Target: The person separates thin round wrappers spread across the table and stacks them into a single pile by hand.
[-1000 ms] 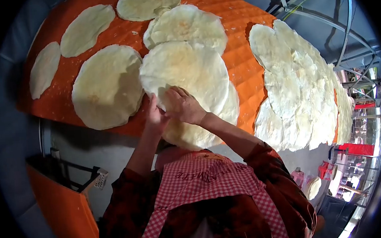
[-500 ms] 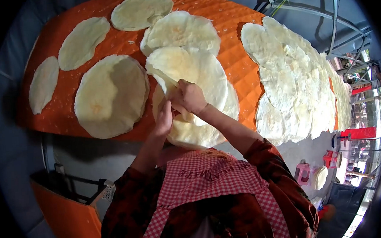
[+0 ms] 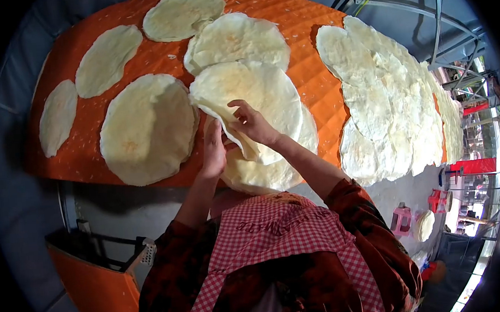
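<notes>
A thin round pale flatbread (image 3: 255, 91) lies on top of other flatbreads at the front of the orange table, its near-left edge lifted and folded. At that raised edge is my left hand (image 3: 214, 151), fingers pointing up and gripping the rim; part of its grip is hidden. My right hand (image 3: 252, 126) is over the flatbread close by, index finger raised and fingers apart, touching its surface near the fold. Beneath, a lower flatbread (image 3: 256, 175) reaches past the table's front edge.
The orange table (image 3: 314, 90) carries a large round flatbread (image 3: 144, 133) at left and several more behind. Overlapping flatbreads (image 3: 383, 104) cover the right side. Metal bars (image 3: 438, 22) stand at the far right. A pink stool (image 3: 401, 220) is on the floor.
My right hand has loosened from its closed grip on the flatbread's edge, and its fingers have spread. My left hand has shifted slightly up along the rim.
</notes>
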Action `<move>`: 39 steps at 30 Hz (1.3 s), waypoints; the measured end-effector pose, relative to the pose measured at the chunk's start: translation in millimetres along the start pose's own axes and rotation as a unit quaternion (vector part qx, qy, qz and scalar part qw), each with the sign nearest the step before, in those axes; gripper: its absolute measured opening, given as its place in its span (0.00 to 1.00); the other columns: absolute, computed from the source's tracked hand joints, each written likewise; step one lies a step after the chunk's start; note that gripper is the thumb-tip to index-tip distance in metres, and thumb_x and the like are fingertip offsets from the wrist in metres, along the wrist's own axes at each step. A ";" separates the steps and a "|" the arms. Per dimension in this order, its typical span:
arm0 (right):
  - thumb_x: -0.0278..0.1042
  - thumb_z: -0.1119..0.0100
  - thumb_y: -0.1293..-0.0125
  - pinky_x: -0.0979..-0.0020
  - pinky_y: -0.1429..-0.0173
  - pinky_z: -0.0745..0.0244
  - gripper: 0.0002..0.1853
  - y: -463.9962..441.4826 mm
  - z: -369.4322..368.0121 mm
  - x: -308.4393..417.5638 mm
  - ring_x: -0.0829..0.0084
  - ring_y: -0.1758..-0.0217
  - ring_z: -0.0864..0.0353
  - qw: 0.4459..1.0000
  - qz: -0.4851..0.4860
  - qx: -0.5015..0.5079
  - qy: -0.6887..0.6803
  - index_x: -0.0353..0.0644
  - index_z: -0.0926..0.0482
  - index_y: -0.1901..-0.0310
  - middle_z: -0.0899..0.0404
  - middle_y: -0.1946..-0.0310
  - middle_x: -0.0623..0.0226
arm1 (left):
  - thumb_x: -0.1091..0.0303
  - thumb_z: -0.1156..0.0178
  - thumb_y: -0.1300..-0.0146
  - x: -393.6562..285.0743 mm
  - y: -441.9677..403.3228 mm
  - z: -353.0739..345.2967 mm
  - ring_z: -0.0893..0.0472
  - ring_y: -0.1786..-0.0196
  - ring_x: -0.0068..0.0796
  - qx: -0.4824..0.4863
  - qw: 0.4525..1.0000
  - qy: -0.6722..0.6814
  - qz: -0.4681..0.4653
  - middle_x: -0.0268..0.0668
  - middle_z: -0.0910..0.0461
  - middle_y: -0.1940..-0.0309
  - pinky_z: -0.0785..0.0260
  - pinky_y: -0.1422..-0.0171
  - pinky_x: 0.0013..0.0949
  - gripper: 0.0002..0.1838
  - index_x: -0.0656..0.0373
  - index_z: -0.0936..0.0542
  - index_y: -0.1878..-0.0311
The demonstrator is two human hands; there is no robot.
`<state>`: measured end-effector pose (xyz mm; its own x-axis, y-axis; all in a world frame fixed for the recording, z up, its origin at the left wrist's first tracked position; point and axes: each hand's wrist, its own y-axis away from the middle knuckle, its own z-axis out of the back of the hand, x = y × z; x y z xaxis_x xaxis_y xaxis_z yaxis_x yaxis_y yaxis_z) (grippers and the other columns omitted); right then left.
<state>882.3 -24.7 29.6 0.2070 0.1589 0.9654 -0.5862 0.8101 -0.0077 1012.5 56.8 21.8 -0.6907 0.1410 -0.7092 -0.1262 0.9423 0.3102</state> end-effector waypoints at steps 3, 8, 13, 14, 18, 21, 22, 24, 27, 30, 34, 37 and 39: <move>0.36 0.32 0.43 0.69 0.54 0.26 0.34 5.7 1.4 8.8 0.69 0.62 0.24 0.998 -0.003 0.052 -0.035 0.48 0.40 0.39 0.25 0.61 0.62 | 0.49 0.57 0.29 6.3 -10.9 7.2 0.24 0.47 0.32 0.010 0.999 -0.037 -0.023 0.39 0.29 0.46 0.27 0.48 0.35 0.25 0.57 0.36 0.38; 0.39 0.27 0.49 0.69 0.51 0.26 0.39 10.0 2.2 16.6 0.71 0.58 0.25 0.997 0.013 0.073 0.023 0.49 0.41 0.38 0.27 0.57 0.63 | 0.45 0.57 0.30 10.7 -19.8 15.0 0.27 0.41 0.34 0.039 0.997 -0.072 -0.007 0.40 0.32 0.40 0.28 0.43 0.40 0.30 0.53 0.42 0.32; 0.36 0.27 0.48 0.71 0.48 0.28 0.38 3.9 14.0 6.5 0.73 0.55 0.25 0.988 -0.058 0.105 -0.101 0.48 0.39 0.39 0.27 0.58 0.64 | 0.44 0.58 0.30 5.2 -16.9 6.6 0.26 0.42 0.34 0.005 0.998 -0.065 0.017 0.39 0.32 0.41 0.28 0.43 0.39 0.31 0.52 0.42 0.32; 0.35 0.27 0.48 0.71 0.47 0.28 0.37 3.5 15.3 4.5 0.73 0.55 0.26 0.985 -0.066 0.109 -0.118 0.47 0.39 0.39 0.27 0.58 0.64 | 0.44 0.58 0.30 1.2 -13.4 2.7 0.26 0.42 0.34 0.000 0.997 -0.069 0.024 0.39 0.32 0.41 0.28 0.43 0.39 0.31 0.52 0.42 0.32; 0.31 0.30 0.45 0.71 0.46 0.29 0.32 1.1 18.5 2.6 0.74 0.54 0.26 0.978 -0.070 0.128 -0.151 0.44 0.36 0.41 0.26 0.58 0.65 | 0.44 0.58 0.30 0.8 -13.2 4.3 0.26 0.43 0.33 0.005 0.996 -0.083 0.033 0.38 0.31 0.41 0.26 0.47 0.39 0.30 0.52 0.41 0.32; 0.29 0.33 0.43 0.71 0.45 0.30 0.28 4.5 15.7 6.8 0.75 0.53 0.26 0.981 -0.063 0.125 -0.132 0.43 0.35 0.42 0.25 0.58 0.65 | 0.44 0.58 0.30 1.8 -13.9 4.4 0.25 0.44 0.33 -0.002 0.995 -0.091 0.036 0.38 0.30 0.43 0.25 0.50 0.40 0.30 0.52 0.40 0.33; 0.28 0.34 0.42 0.71 0.45 0.30 0.27 6.6 13.4 10.4 0.75 0.52 0.26 0.983 -0.062 0.123 -0.118 0.43 0.35 0.43 0.25 0.58 0.65 | 0.43 0.58 0.30 3.5 -14.8 5.1 0.25 0.44 0.33 -0.006 0.995 -0.093 0.036 0.38 0.30 0.43 0.24 0.51 0.41 0.29 0.52 0.39 0.33; 0.28 0.36 0.41 0.71 0.44 0.31 0.26 9.0 11.4 9.2 0.75 0.52 0.27 0.984 -0.064 0.125 -0.110 0.43 0.35 0.42 0.25 0.58 0.66 | 0.43 0.58 0.30 6.2 -15.4 7.6 0.24 0.45 0.34 -0.009 0.995 -0.097 0.039 0.39 0.29 0.44 0.24 0.52 0.41 0.29 0.52 0.38 0.34; 0.28 0.38 0.40 0.71 0.43 0.33 0.24 5.8 14.9 2.5 0.74 0.50 0.28 0.979 -0.078 0.137 -0.132 0.42 0.34 0.42 0.26 0.57 0.67 | 0.42 0.58 0.31 5.7 -16.0 8.7 0.24 0.47 0.35 -0.010 0.994 -0.099 0.047 0.39 0.29 0.44 0.24 0.52 0.41 0.30 0.53 0.38 0.35; 0.28 0.39 0.40 0.71 0.42 0.33 0.22 6.9 16.8 2.3 0.74 0.49 0.28 0.972 -0.094 0.132 -0.169 0.41 0.32 0.44 0.25 0.56 0.66 | 0.42 0.57 0.31 3.6 -13.5 7.0 0.23 0.47 0.35 -0.013 0.994 -0.095 0.054 0.40 0.29 0.44 0.24 0.53 0.40 0.30 0.53 0.38 0.35; 0.28 0.40 0.39 0.71 0.43 0.31 0.16 8.1 16.2 -9.2 0.73 0.51 0.25 0.976 -0.107 0.107 -0.157 0.38 0.26 0.49 0.22 0.58 0.65 | 0.46 0.53 0.31 6.3 -12.9 7.6 0.22 0.51 0.33 -0.033 0.996 -0.072 0.049 0.40 0.28 0.49 0.23 0.57 0.37 0.26 0.56 0.36 0.40; 0.29 0.40 0.40 0.70 0.49 0.28 0.11 14.1 8.2 -6.0 0.69 0.58 0.22 0.998 -0.046 0.041 -0.023 0.36 0.22 0.56 0.20 0.63 0.60 | 0.53 0.50 0.32 -0.3 -6.3 2.6 0.24 0.49 0.32 0.014 0.993 -0.112 0.024 0.41 0.30 0.45 0.24 0.52 0.38 0.25 0.55 0.38 0.38; 0.29 0.40 0.42 0.69 0.53 0.26 0.11 18.8 -3.2 -2.2 0.65 0.63 0.21 0.996 0.019 -0.010 0.088 0.35 0.21 0.59 0.20 0.65 0.56 | 0.58 0.48 0.32 2.6 -4.3 5.3 0.25 0.46 0.31 0.048 0.985 -0.162 -0.020 0.42 0.31 0.44 0.25 0.48 0.37 0.24 0.56 0.37 0.36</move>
<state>873.3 -8.0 26.6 0.3196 0.2848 0.9037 -0.5810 0.8123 -0.0506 1015.0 54.7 15.3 -0.4210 0.1771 -0.8896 -0.0703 0.9714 0.2267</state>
